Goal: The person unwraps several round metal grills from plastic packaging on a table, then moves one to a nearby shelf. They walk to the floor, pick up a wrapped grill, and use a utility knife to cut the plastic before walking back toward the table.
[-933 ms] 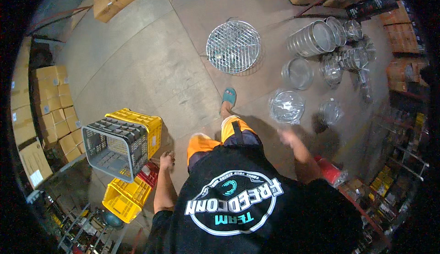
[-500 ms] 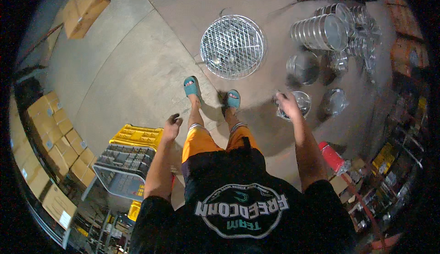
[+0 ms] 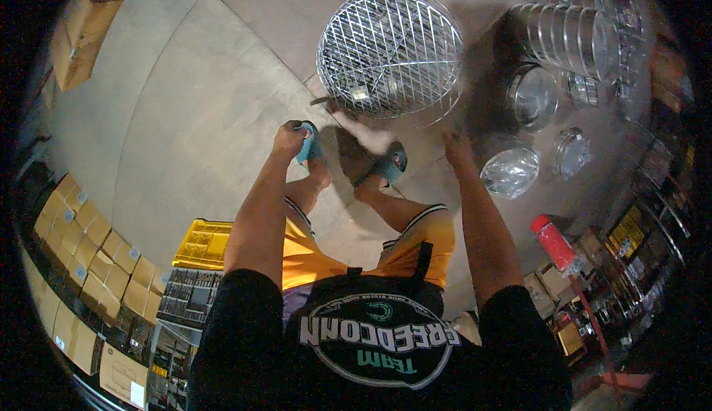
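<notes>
**Round silver metal wire grate lay on the floor with no grip on it to be seen**

The grate lay on the bare grey concrete floor, ahead of the feet in two teal open-toed slide sandals. Whether it was one piece or several stacked could not be told.

The person leaned forward, arms lowered. The right hand hung near the grate's lower right rim; it was blurred, so I cannot tell whether its fingers were spread or curled, or whether they touched the wire. The left hand overlapped one sandal in the view. Its fingers looked bent and nothing showed in it, but its underside was hidden, so its state was uncertain too.

As far as could be judged, work on the grate had got no further than a reach: the hands were low, while taking hold and lifting were not yet done. The grate lay apart from the row of silver round metal pans at the right. Nearer the right arm lay a single round silver metal pan and a round, shiny, clear-wrapped disc, neither visibly held. Nothing showed how many pieces, if any, had been dealt with.
</notes>
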### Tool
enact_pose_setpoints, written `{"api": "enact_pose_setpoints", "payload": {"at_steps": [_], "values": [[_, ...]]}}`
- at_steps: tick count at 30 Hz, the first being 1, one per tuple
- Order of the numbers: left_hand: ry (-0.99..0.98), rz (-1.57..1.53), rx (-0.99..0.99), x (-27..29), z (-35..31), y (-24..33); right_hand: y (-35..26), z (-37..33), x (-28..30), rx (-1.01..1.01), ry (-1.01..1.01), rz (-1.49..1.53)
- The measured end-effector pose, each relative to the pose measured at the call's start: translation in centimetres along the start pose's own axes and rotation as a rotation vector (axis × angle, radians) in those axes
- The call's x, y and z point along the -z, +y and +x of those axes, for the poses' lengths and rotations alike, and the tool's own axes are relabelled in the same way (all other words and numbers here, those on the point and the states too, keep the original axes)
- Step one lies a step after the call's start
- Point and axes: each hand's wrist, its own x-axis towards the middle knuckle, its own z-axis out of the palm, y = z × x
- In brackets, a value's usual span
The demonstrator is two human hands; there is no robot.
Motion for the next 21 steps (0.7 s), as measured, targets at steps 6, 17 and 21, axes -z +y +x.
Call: {"api": "enact_pose_setpoints", "payload": {"at_steps": [6,17,21], "values": [[-0.029,-0.094,0.019,-6.8,8.7,-1.0,3.1,12.1,-7.5,0.14,0.326,0.215],[-0.217,-0.514,0.046,-10.5,7.7,-3.9,6.2,5.5,-1.2,0.349,0.072,0.036],[-0.333,-0.486,-0.076,-1.0,-0.8,-2.3,11.9,-14.4,2.5,-0.336,-0.015,0.218]]}}
